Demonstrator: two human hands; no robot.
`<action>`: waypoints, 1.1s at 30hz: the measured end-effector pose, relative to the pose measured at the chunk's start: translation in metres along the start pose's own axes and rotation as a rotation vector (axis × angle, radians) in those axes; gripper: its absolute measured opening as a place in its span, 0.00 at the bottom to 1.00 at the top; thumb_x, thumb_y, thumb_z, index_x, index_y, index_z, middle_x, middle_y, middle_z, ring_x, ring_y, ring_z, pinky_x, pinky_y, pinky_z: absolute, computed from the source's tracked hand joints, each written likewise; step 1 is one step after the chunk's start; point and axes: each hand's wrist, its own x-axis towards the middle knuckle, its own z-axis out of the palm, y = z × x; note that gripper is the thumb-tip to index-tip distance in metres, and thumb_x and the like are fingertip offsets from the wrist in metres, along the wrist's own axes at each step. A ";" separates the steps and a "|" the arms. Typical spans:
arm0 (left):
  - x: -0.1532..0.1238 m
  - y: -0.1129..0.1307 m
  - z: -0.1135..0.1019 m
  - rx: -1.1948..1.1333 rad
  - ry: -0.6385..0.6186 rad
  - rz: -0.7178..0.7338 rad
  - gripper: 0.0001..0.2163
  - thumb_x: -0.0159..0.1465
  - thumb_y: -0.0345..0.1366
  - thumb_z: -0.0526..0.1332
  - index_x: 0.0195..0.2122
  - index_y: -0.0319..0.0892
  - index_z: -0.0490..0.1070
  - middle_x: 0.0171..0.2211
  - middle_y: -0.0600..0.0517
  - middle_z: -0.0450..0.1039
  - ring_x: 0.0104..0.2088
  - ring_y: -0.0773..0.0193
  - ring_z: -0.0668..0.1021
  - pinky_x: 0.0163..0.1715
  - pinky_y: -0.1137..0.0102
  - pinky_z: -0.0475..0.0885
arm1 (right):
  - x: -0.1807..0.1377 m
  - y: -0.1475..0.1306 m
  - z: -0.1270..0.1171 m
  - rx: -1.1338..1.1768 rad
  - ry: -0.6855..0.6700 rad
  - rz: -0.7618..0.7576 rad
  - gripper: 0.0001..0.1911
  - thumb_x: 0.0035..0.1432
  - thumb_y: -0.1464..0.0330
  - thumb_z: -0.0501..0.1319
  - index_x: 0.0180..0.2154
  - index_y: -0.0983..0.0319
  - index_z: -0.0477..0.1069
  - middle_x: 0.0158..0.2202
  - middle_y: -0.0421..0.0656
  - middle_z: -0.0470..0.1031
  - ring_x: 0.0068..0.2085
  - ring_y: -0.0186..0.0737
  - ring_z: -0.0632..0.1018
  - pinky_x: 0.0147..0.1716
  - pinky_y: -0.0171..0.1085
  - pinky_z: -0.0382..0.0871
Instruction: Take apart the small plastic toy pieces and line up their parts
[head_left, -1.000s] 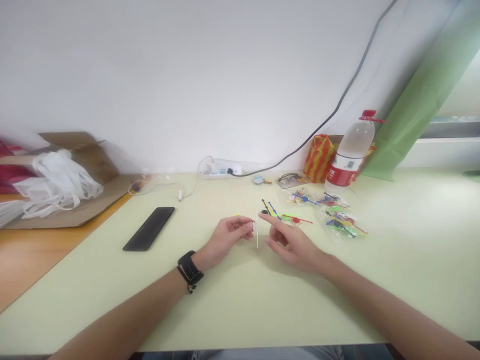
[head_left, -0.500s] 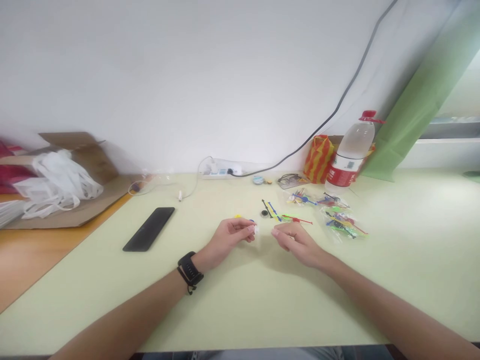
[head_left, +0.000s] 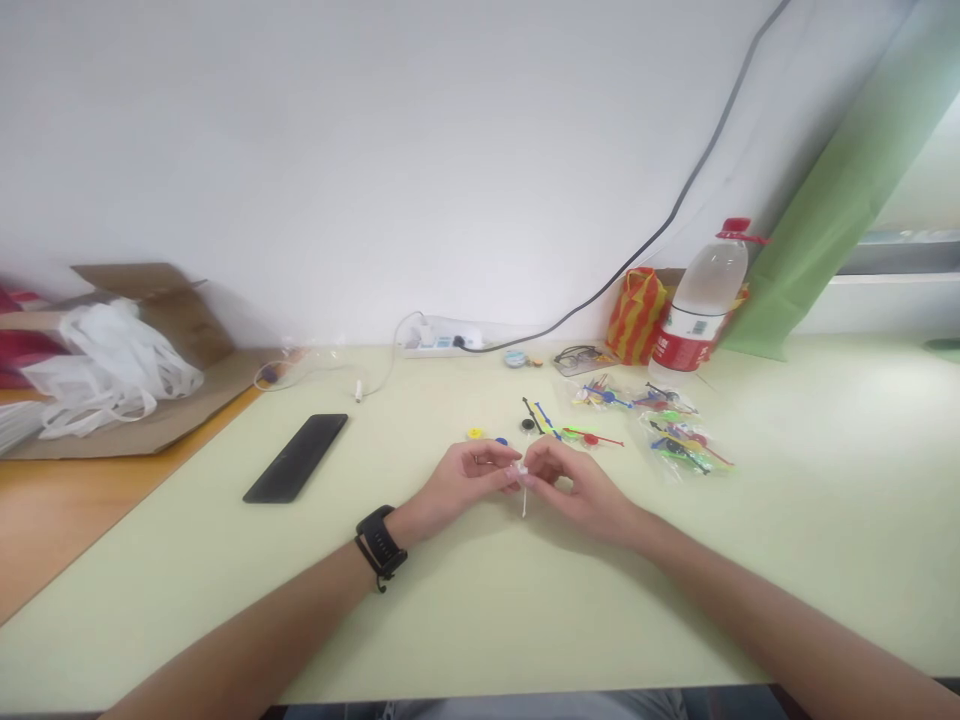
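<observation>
My left hand (head_left: 463, 480) and my right hand (head_left: 577, 485) meet fingertip to fingertip over the pale green table (head_left: 480, 600). Both pinch a small white piece (head_left: 517, 472) with a thin white stick (head_left: 523, 502) hanging down from it. A black watch (head_left: 380, 545) is on my left wrist. Just beyond the hands lie a yellow disc (head_left: 474, 434), a blue disc (head_left: 501, 441), a black disc (head_left: 528, 424) and loose coloured sticks (head_left: 581, 436).
Clear bags of coloured sticks (head_left: 679, 440) lie right of the hands. A water bottle (head_left: 701, 305) and a striped pouch (head_left: 636, 315) stand behind them. A black phone (head_left: 296, 456) lies to the left; a power strip (head_left: 442, 345), cardboard and white bags (head_left: 112, 370) sit farther back.
My right hand has moved left to join my left hand at the white piece. The white stick, out of sight half a second ago, now hangs below the joined fingertips.
</observation>
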 end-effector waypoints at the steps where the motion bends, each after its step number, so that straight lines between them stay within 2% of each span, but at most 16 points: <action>1: 0.000 -0.001 0.000 -0.002 -0.002 -0.003 0.16 0.61 0.41 0.73 0.47 0.41 0.80 0.43 0.44 0.83 0.44 0.55 0.83 0.48 0.62 0.76 | 0.000 0.001 0.000 0.002 0.005 0.000 0.09 0.71 0.60 0.58 0.42 0.58 0.67 0.34 0.41 0.75 0.34 0.38 0.76 0.34 0.37 0.72; 4: 0.000 -0.002 -0.001 -0.005 -0.001 -0.013 0.16 0.60 0.40 0.74 0.47 0.42 0.79 0.43 0.45 0.83 0.45 0.55 0.83 0.49 0.62 0.76 | -0.001 0.004 -0.001 -0.015 0.025 -0.018 0.08 0.71 0.61 0.57 0.46 0.58 0.67 0.34 0.41 0.75 0.35 0.38 0.76 0.33 0.37 0.71; 7: 0.001 -0.001 -0.002 -0.017 0.028 -0.020 0.14 0.62 0.42 0.73 0.46 0.41 0.79 0.39 0.47 0.81 0.41 0.58 0.82 0.46 0.63 0.77 | -0.004 0.006 -0.004 -0.083 0.056 -0.051 0.16 0.71 0.63 0.57 0.57 0.56 0.64 0.36 0.41 0.73 0.34 0.38 0.74 0.33 0.37 0.71; 11: 0.003 -0.002 -0.003 -0.029 0.075 -0.012 0.14 0.62 0.42 0.72 0.44 0.39 0.79 0.34 0.49 0.79 0.36 0.62 0.80 0.42 0.65 0.76 | -0.007 0.009 -0.007 -0.186 0.078 -0.064 0.32 0.71 0.65 0.57 0.71 0.53 0.50 0.39 0.41 0.72 0.33 0.37 0.73 0.33 0.37 0.71; 14: 0.004 -0.003 -0.005 -0.043 0.094 -0.005 0.15 0.62 0.43 0.72 0.44 0.39 0.79 0.33 0.49 0.79 0.35 0.62 0.80 0.42 0.65 0.75 | -0.008 0.011 -0.006 -0.164 0.127 -0.045 0.39 0.70 0.63 0.57 0.73 0.52 0.39 0.42 0.42 0.71 0.32 0.37 0.73 0.30 0.36 0.71; 15: 0.004 -0.004 -0.005 -0.049 0.094 -0.002 0.15 0.62 0.43 0.73 0.44 0.39 0.80 0.33 0.49 0.79 0.35 0.62 0.80 0.41 0.65 0.75 | -0.008 0.011 -0.005 -0.156 0.138 -0.037 0.38 0.70 0.62 0.58 0.72 0.52 0.40 0.45 0.43 0.71 0.32 0.36 0.73 0.29 0.36 0.70; 17: 0.004 -0.005 -0.005 -0.056 0.092 0.003 0.15 0.61 0.43 0.73 0.44 0.39 0.80 0.33 0.49 0.79 0.35 0.62 0.80 0.41 0.65 0.75 | -0.007 0.011 -0.006 -0.154 0.149 -0.023 0.28 0.69 0.59 0.59 0.66 0.54 0.55 0.47 0.44 0.70 0.32 0.35 0.73 0.28 0.36 0.69; 19: 0.004 -0.005 -0.006 -0.054 0.096 0.006 0.15 0.61 0.43 0.73 0.44 0.39 0.80 0.33 0.49 0.79 0.35 0.62 0.80 0.41 0.65 0.75 | -0.005 0.010 -0.008 -0.154 0.104 -0.018 0.13 0.71 0.57 0.56 0.47 0.58 0.71 0.39 0.42 0.71 0.29 0.35 0.71 0.29 0.36 0.67; 20: 0.004 -0.005 -0.006 -0.051 0.101 0.007 0.15 0.61 0.43 0.73 0.43 0.39 0.80 0.33 0.48 0.79 0.35 0.62 0.80 0.41 0.65 0.75 | -0.004 0.008 -0.010 -0.147 0.076 -0.023 0.17 0.72 0.56 0.54 0.35 0.59 0.70 0.32 0.41 0.69 0.27 0.35 0.69 0.28 0.37 0.65; 21: 0.005 -0.005 -0.006 -0.048 0.105 0.008 0.15 0.60 0.43 0.73 0.43 0.39 0.80 0.33 0.48 0.79 0.35 0.61 0.80 0.40 0.65 0.75 | -0.003 0.007 -0.011 -0.137 0.056 -0.030 0.23 0.72 0.55 0.53 0.26 0.59 0.65 0.26 0.39 0.64 0.25 0.35 0.66 0.28 0.37 0.62; 22: 0.005 -0.005 -0.006 -0.044 0.107 0.009 0.16 0.60 0.44 0.73 0.43 0.38 0.80 0.33 0.47 0.79 0.35 0.61 0.80 0.40 0.66 0.76 | -0.003 0.006 -0.012 -0.126 0.046 -0.034 0.28 0.73 0.54 0.51 0.21 0.59 0.58 0.22 0.37 0.58 0.24 0.34 0.63 0.27 0.37 0.60; 24: 0.004 -0.006 -0.006 -0.037 0.108 0.010 0.16 0.61 0.44 0.73 0.43 0.38 0.79 0.34 0.47 0.79 0.35 0.61 0.81 0.40 0.66 0.76 | -0.001 0.004 -0.013 -0.104 0.061 -0.028 0.30 0.73 0.53 0.51 0.20 0.59 0.52 0.21 0.36 0.54 0.24 0.34 0.60 0.26 0.38 0.56; 29: 0.003 -0.003 -0.005 -0.023 0.086 0.007 0.15 0.62 0.43 0.72 0.44 0.38 0.78 0.34 0.48 0.79 0.36 0.61 0.81 0.42 0.65 0.77 | 0.000 -0.001 -0.008 -0.017 0.129 0.020 0.18 0.68 0.55 0.60 0.30 0.59 0.63 0.28 0.38 0.66 0.29 0.36 0.67 0.29 0.36 0.63; 33: 0.001 0.000 -0.002 -0.016 0.053 0.003 0.15 0.62 0.43 0.72 0.44 0.39 0.78 0.35 0.48 0.79 0.37 0.60 0.81 0.42 0.64 0.77 | 0.000 -0.004 -0.005 -0.003 0.079 0.013 0.14 0.68 0.57 0.62 0.34 0.59 0.66 0.32 0.40 0.70 0.32 0.36 0.71 0.31 0.36 0.67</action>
